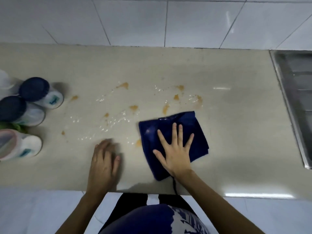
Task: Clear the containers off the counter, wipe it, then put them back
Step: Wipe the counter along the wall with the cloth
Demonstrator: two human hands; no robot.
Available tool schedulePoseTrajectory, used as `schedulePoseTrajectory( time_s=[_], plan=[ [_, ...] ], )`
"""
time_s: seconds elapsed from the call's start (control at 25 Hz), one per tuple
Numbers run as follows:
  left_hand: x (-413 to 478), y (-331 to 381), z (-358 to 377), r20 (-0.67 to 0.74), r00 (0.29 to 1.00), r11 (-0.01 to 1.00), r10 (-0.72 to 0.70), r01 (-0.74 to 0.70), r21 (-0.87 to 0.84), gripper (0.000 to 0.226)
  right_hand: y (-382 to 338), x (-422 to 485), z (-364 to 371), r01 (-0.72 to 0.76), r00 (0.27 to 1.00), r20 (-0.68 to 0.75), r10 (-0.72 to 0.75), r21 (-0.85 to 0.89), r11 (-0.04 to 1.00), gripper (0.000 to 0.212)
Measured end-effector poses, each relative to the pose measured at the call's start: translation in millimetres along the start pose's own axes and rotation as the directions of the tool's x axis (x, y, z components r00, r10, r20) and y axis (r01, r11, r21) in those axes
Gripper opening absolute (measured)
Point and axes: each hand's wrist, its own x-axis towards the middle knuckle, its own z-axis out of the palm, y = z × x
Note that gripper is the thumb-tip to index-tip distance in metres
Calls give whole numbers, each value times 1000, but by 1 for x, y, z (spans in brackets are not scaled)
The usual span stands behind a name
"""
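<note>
Right now the person's right hand (174,149) lies flat on a dark blue cloth (172,142), fingers (174,132) spread wide apart and pressing it onto the beige counter (236,115). The cloth reaches out beyond the fingertips and to either side of the palm. Just past those fingertips, orange stains (166,108) and wet glistening droplets (118,120) dot the surface, trailing off toward the left.

The left hand (103,162) rests palm-down on bare counter beside the cloth, fingers together, a little blurred; it grips nothing. Well away from its fingertips, at the counter's left end, stand the containers: 2 with dark blue lids (34,88), (11,108) and 1 with a pinkish lid (8,143). A steel drainboard (293,105) lies far off past the right hand's little finger.
</note>
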Motion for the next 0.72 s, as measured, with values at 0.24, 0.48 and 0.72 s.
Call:
schedulePoseTrajectory(
  time_s=[0.24, 0.48, 0.72],
  plan=[
    [-31, -52, -13, 35, 996, 996, -86, 85, 38, 63, 63, -24, -1, -100, 993, 62, 104, -64, 993, 88],
    [-44, -126, -39, 3, 984, 976, -180, 178, 128, 70, 45, -42, -5, -221, 974, 52, 222, -31, 975, 79],
    [-61, -166, -40, -5, 966, 960, -259, 258, 104, 69, -197, 31, 23, 206, 978, -29, -208, -71, 976, 59]
  ],
)
